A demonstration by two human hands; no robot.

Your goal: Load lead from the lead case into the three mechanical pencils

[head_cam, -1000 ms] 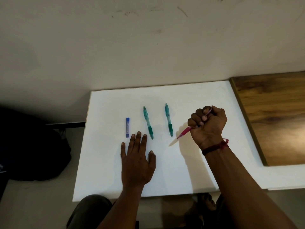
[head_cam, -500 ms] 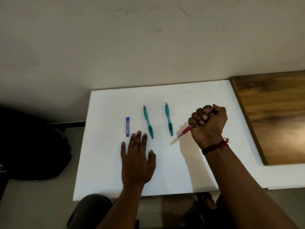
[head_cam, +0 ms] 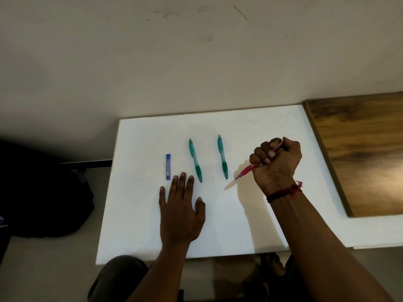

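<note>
On the white table lie a slim blue lead case and two green mechanical pencils, side by side, tips toward me. My right hand grips a pink mechanical pencil in a fist, held above the table with its tip pointing down-left; most of its barrel is hidden inside the fingers. My left hand rests flat on the table, fingers straight, fingertips just below the lead case and the left green pencil.
A wooden board covers the table's right side. A dark bag sits on the floor to the left. A plain wall rises behind the table. My knee and a foot show below the front edge.
My right hand has lifted slightly with the pink pencil, moving a little away from me. My left hand, the case and the green pencils have stayed put.
</note>
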